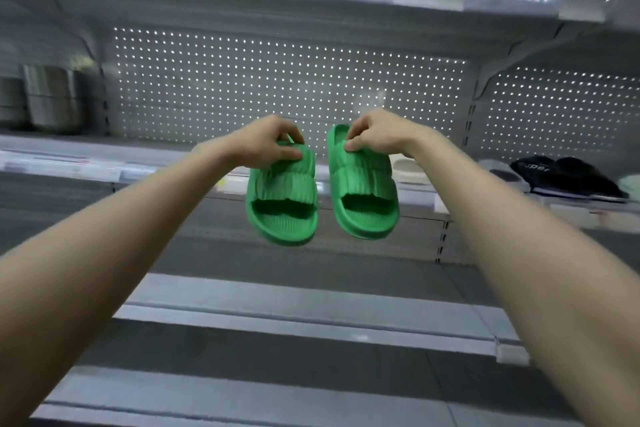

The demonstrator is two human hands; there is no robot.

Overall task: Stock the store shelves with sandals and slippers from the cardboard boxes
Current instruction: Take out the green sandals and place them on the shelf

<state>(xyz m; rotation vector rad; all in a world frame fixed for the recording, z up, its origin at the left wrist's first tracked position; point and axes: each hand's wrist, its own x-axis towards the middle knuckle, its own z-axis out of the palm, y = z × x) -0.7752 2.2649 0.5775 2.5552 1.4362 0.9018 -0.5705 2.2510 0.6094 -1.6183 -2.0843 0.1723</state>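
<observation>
Both hands are raised before the shelf [86, 163]: my left hand [263, 144] pinches one green slipper [282, 198], my right hand [375, 132] pinches the other green slipper [363, 191].

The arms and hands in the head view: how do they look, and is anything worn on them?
Both are bare. The left forearm and right forearm show no sleeve up to the picture's edge. The left hand and right hand have no glove, and I see no ring, watch or bracelet.
</observation>
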